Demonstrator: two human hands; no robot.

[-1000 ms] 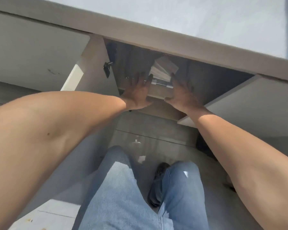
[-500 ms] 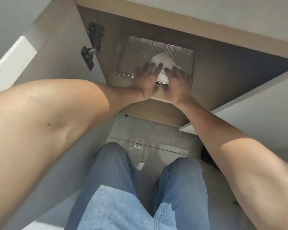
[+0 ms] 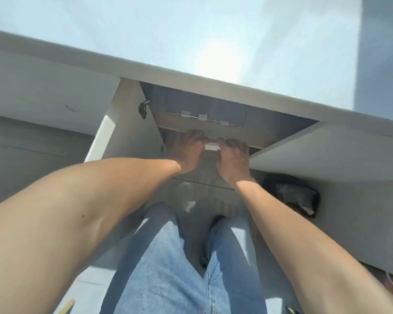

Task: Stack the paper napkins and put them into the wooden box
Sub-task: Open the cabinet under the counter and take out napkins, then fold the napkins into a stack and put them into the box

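Below, a person in blue jeans (image 3: 168, 268) stands at a pale counter (image 3: 191, 41) and reaches both bare arms into the open cupboard under it. At far left the open cupboard door (image 3: 127, 123) hangs edge-on, a dark metal hinge (image 3: 143, 109) fixed to its inner face. Next to it, on the upper shelf inside, sits a grey ribbed tray (image 3: 191, 105) with a metal rail along its front; a few small white pieces, too small to identify, show along that rail. Beneath the shelf's front edge, the left hand (image 3: 188, 152) is curled with its fingers bent over one end of a small white wad of napkins (image 3: 212, 146), gripping it. Just beside it, the right hand (image 3: 232, 159) is curled the same way over the other end, so the napkins are pinched between the two hands at the cupboard's mouth, mostly hidden by the knuckles. Further right, the second cupboard door (image 3: 327, 150) stands open, and a dark bundle (image 3: 290, 193) lies on the floor below it. No wooden box can be made out.
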